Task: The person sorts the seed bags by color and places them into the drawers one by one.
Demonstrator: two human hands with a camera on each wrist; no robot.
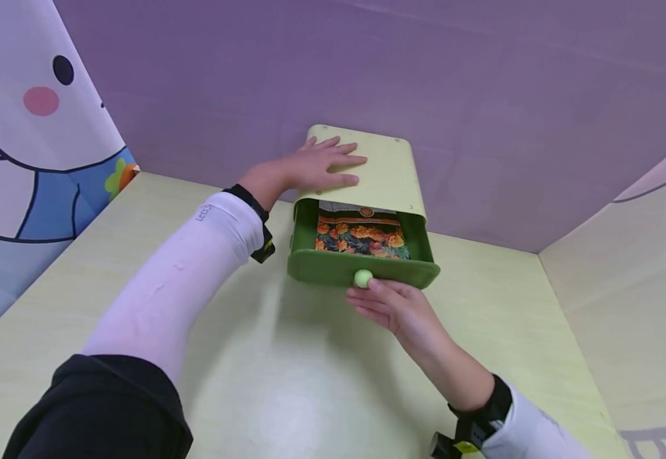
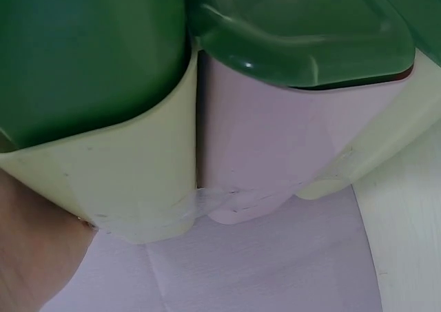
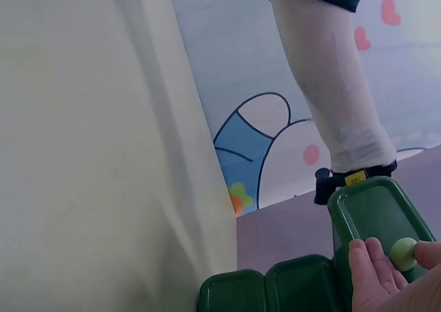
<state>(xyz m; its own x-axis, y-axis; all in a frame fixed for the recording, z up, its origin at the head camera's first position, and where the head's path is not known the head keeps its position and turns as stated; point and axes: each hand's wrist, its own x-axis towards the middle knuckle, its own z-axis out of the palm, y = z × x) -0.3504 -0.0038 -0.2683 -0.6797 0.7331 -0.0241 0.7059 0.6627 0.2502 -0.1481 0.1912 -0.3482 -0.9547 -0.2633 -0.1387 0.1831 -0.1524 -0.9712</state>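
My left hand (image 1: 333, 164) rests on the cream top of a small drawer cabinet (image 1: 390, 172), fingers spread. Its green drawer (image 1: 310, 264) stands partly pulled out. Inside lies a packet (image 1: 362, 236) printed with orange flowers, its back part hidden under the top. My right hand (image 1: 399, 309) pinches the round light-green knob (image 1: 363, 278) on the drawer front between thumb and fingers. In the right wrist view the same knob (image 3: 403, 254) shows between the thumb and fingers. Only a bit of my left hand or wrist (image 2: 34, 250) appears in the left wrist view.
Below the pulled drawer, more green drawer fronts (image 3: 303, 284) show in the right wrist view. A pink section (image 2: 275, 133) sits beneath the cream one. The cabinet stands against a purple wall (image 1: 482, 127) on a pale surface (image 1: 241, 382); a cartoon-printed panel (image 1: 23, 140) is at left.
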